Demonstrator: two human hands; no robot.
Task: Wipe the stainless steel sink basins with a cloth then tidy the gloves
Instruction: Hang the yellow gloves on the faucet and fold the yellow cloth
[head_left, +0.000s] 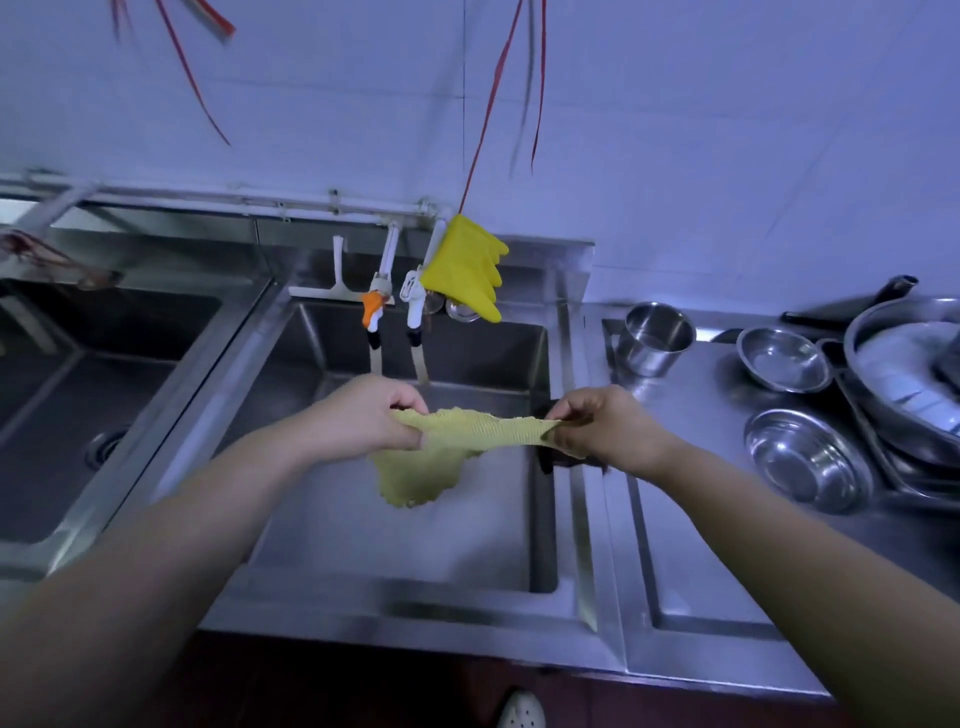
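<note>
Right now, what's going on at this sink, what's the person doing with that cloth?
A person stands at a steel sink, holding a yellow-green cloth stretched between both hands above the right basin. The left hand pinches one end and the right hand the other, while the rest of the cloth hangs down. It is not touching the steel. A yellow rubber glove hangs from the pipe behind the taps, and steel bowls sit on the counter to the right.

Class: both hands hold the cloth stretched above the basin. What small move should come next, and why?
Probably lower the yellow-green cloth onto the right basin floor and begin wiping. The left hand and right hand pinch it taut in mid-air, so it touches no steel yet.
</note>
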